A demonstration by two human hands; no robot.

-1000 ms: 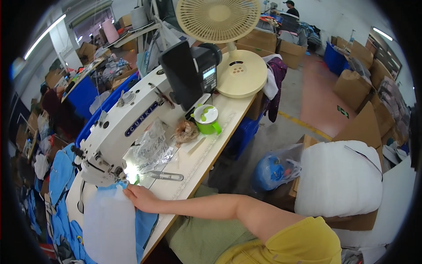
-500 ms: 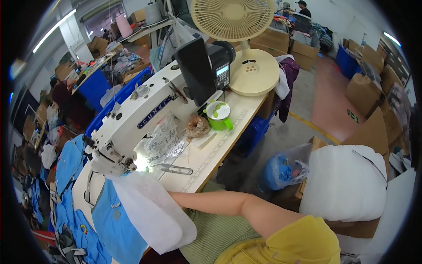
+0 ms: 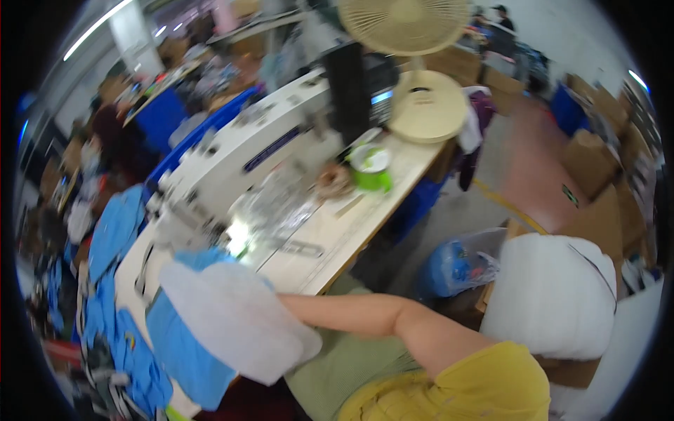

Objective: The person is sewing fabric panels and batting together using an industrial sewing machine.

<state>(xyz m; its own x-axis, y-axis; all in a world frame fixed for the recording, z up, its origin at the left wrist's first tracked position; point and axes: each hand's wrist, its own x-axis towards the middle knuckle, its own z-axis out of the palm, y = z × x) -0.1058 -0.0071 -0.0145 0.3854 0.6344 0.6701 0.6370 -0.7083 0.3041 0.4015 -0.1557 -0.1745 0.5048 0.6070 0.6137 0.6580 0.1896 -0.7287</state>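
The right hand is hidden beneath the white sheet (image 3: pixel 242 319); whether it is open or gripping cannot be determined. The bare forearm (image 3: pixel 340 311) enters from the right and passes behind the sheet's right edge. The sheet overlies part of the blue fabric (image 3: pixel 184 338) at the near left end of the table (image 3: pixel 295 275), just below the head of the sewing machine (image 3: pixel 232 158). Thread snips (image 3: pixel 302 248) lie beside the lit needle area. A green cup (image 3: pixel 371 168) stands farther back.
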